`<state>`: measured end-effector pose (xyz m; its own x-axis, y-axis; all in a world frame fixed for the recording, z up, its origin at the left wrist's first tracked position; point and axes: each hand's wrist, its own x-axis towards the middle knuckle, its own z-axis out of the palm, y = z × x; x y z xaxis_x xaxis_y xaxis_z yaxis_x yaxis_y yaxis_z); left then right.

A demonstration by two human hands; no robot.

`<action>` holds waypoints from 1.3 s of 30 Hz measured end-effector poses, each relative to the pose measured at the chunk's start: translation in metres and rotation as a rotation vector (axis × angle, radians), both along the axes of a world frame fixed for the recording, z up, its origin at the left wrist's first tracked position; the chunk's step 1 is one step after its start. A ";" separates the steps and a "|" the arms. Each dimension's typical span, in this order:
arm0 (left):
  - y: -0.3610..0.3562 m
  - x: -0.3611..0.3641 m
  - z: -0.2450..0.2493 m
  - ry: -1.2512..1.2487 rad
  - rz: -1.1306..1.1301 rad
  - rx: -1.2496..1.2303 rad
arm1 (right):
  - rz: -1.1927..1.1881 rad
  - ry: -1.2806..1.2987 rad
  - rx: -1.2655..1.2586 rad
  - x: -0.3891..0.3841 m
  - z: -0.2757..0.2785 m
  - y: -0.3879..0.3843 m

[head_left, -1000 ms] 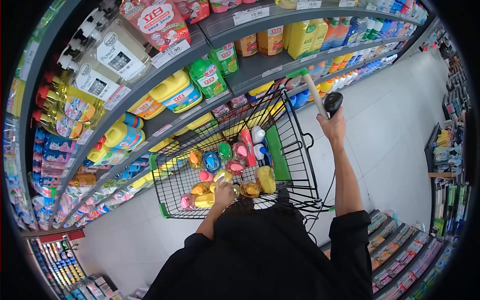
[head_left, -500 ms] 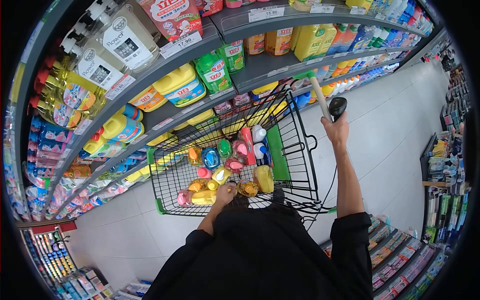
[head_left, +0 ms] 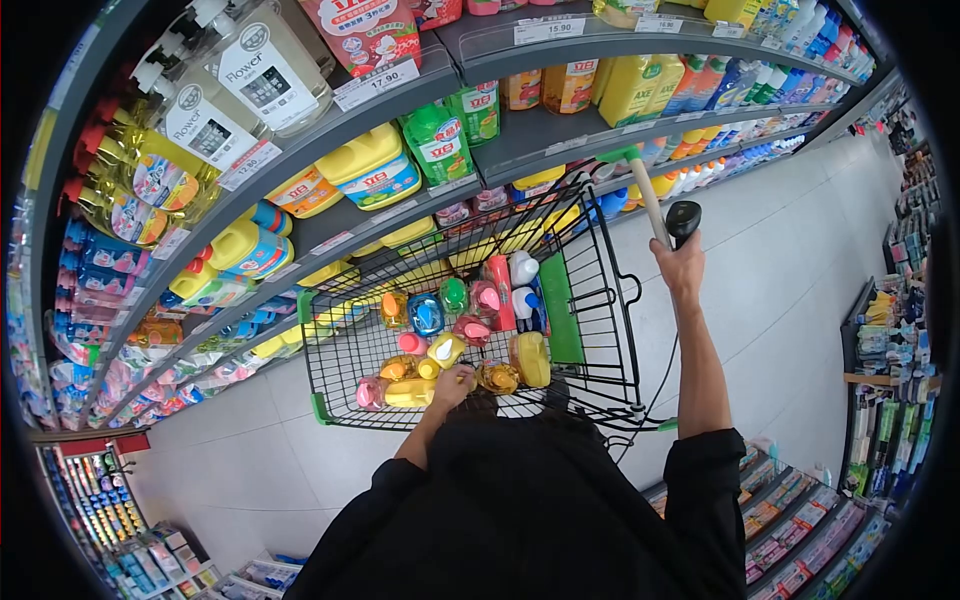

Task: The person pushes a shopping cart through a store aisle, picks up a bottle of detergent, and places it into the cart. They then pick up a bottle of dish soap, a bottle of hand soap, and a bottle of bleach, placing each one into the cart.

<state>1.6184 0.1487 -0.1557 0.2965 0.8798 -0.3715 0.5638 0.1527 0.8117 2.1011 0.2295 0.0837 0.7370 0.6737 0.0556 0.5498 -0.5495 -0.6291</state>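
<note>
Beside the shelves (head_left: 530, 125): our cart (head_left: 563, 312), bottles (head_left: 427, 316) inside.
Right hand (head_left: 680, 266): we grip the handle (head_left: 649, 200).
Left hand (head_left: 453, 388): near a yellow bottle (head_left: 445, 349); grip, we cannot tell.

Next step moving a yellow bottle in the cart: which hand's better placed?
Left, most likely. The left hand is at the near side of the cart, close to yellow bottles. The right hand grips the cart handle, away from them.
</note>
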 end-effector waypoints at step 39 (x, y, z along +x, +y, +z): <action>-0.001 -0.050 0.055 0.773 0.098 0.396 | 0.013 0.045 0.063 0.004 0.001 0.000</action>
<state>1.5683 0.1476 -0.1009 0.0044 0.9951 -0.0984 0.9773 0.0166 0.2113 2.1049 0.2298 0.0851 0.7312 0.6791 0.0647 0.5267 -0.5016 -0.6863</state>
